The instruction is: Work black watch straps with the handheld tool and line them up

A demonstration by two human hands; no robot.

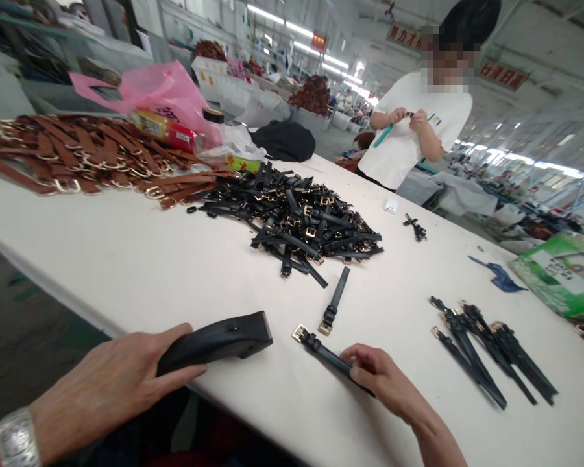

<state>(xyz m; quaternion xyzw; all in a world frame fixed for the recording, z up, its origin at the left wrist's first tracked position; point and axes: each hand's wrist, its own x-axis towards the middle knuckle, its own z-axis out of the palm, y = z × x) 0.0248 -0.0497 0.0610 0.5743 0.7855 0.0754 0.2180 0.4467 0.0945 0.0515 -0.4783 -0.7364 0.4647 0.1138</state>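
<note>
My left hand (126, 373), at the near edge of the white table, is closed round a black handheld tool (219, 340) shaped like a hair clipper. Its blunt end points right. My right hand (382, 376) pinches a short black buckle strap (328, 358) whose gold buckle faces the tool, with a gap between them. Just beyond lies a loose black strap (338, 295). Farther back is a big pile of black buckle straps (311, 220). To the right of my right hand, several black straps (491, 350) lie roughly side by side.
Brown belts (73, 155) are heaped at the back left beside a pink plastic bag (160, 91) and a red-yellow bottle (168, 130). A black cap (285, 141) lies behind the pile. A green package (564, 272) stands at right. Across the table a person (413, 117) holds something small.
</note>
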